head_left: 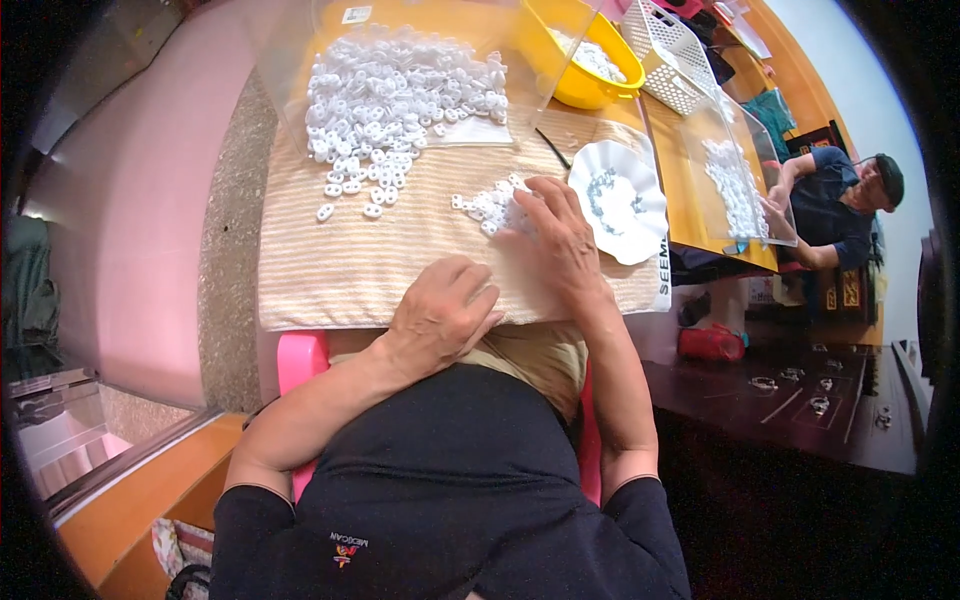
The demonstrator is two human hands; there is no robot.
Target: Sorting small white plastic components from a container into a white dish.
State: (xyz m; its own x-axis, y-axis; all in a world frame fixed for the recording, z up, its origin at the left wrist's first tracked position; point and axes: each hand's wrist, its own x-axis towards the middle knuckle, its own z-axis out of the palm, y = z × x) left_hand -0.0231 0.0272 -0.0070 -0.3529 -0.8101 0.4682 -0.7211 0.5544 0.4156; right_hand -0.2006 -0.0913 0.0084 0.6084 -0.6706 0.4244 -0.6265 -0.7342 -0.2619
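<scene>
My right hand is over a small heap of white two-holed plastic pieces on a striped cloth. Its bent fingers are apart and touch the right side of the heap, hiding part of it. Nearer me, at the cloth's front edge, my left hand is closed with its fingers curled; anything inside is hidden. A white dish with a wavy rim stands just right of my right hand, holding small dark and pale bits. Further off, a big pile of the same white pieces spreads from a clear tray onto the cloth.
A yellow basin with white pieces and a white perforated basket stand at the back right. A thin black stick lies beside the dish. At right, another person handles a clear box of white pieces.
</scene>
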